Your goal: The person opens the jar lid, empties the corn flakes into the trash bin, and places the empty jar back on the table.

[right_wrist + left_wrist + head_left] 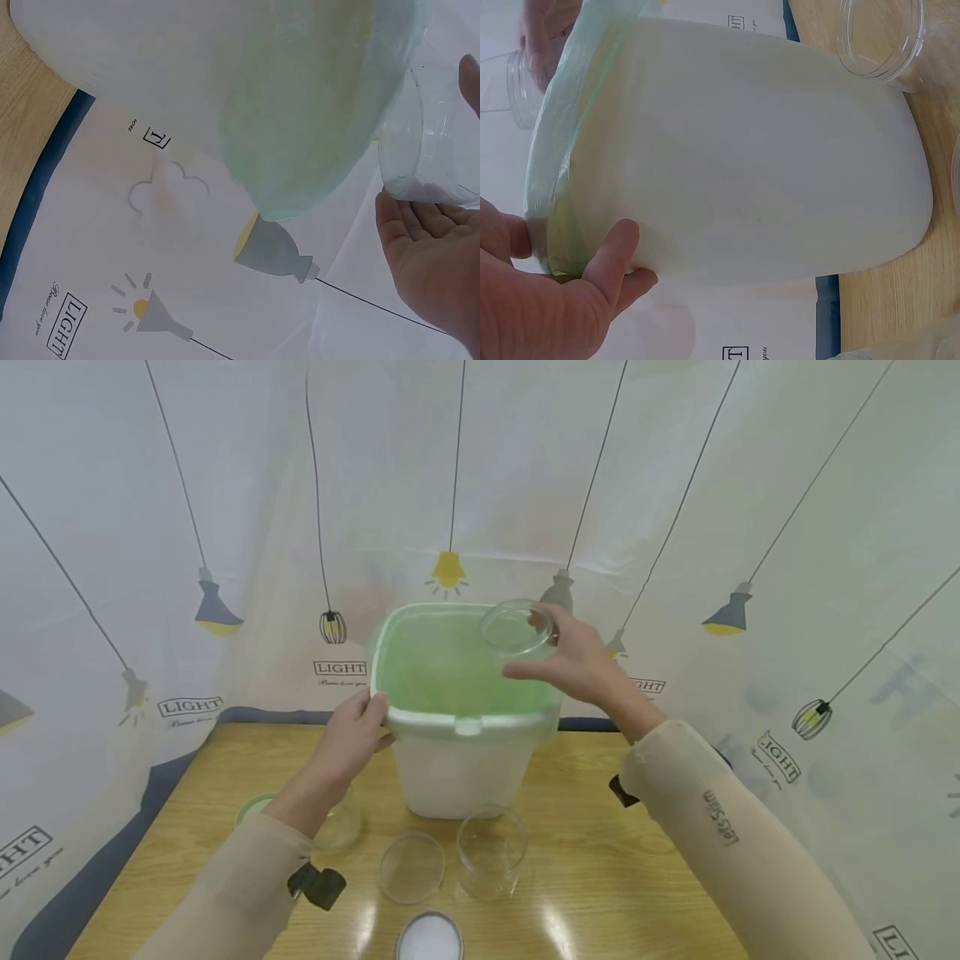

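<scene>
A white bin stands on the wooden table, lined with a pale green plastic bag folded over its rim. My left hand grips the bin's left rim, thumb on top of the bag and fingers underneath, against the outer wall in the left wrist view. Over the right side of the bin's mouth, my right hand holds a clear jar between thumb and fingers. In the right wrist view the see-through jar lies tilted on its side above the fingers, close beside the green bag.
Before the bin stand another clear jar and a clear round lid. Nearer me is a round container with a white top. A green-edged round thing lies partly behind my left forearm, beside a clear container.
</scene>
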`<state>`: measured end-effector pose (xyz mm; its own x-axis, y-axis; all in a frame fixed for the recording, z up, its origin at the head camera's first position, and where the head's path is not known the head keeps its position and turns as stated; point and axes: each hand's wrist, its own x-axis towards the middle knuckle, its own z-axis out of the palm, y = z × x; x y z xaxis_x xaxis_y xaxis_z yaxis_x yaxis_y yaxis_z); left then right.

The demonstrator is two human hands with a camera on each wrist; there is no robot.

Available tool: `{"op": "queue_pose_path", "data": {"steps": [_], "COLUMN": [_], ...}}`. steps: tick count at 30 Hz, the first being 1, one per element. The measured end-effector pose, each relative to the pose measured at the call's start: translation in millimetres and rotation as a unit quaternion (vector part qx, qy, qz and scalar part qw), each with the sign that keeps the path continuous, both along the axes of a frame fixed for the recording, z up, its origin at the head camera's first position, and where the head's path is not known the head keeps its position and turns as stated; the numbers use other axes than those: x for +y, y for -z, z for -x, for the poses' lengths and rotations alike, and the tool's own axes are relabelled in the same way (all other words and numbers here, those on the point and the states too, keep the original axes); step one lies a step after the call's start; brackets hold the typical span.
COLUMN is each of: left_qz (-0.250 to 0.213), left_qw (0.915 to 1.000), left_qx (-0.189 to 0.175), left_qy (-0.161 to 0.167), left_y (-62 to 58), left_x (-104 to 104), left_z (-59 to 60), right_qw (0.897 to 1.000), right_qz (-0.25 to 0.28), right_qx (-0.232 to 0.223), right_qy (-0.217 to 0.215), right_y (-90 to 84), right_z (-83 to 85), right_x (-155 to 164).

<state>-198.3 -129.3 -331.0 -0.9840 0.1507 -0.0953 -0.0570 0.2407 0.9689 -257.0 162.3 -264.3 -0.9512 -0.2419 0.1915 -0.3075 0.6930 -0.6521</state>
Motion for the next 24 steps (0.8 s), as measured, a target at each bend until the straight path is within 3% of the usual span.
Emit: {"op": "queue_pose_path", "data": {"steps": [17, 24], "left_qz": [0.001, -0.001], "left_qw": [0.9999, 1.0000], "left_qx": [-0.002, 0.000], "left_qy": [-0.011, -0.008], "left_y": [-0.5, -0.5], "left_x": [1, 2], "left_z": [-0.6, -1.3], "right_qw": [0.999, 0.996], "right_qz": [0.045, 0.090], "right_qx": [0.011, 0.006], "right_qy": [0.008, 0.001], "right_y": [1.6, 8.9], "right_z": [-19.1, -29.3], "right_x": [31, 52]}}
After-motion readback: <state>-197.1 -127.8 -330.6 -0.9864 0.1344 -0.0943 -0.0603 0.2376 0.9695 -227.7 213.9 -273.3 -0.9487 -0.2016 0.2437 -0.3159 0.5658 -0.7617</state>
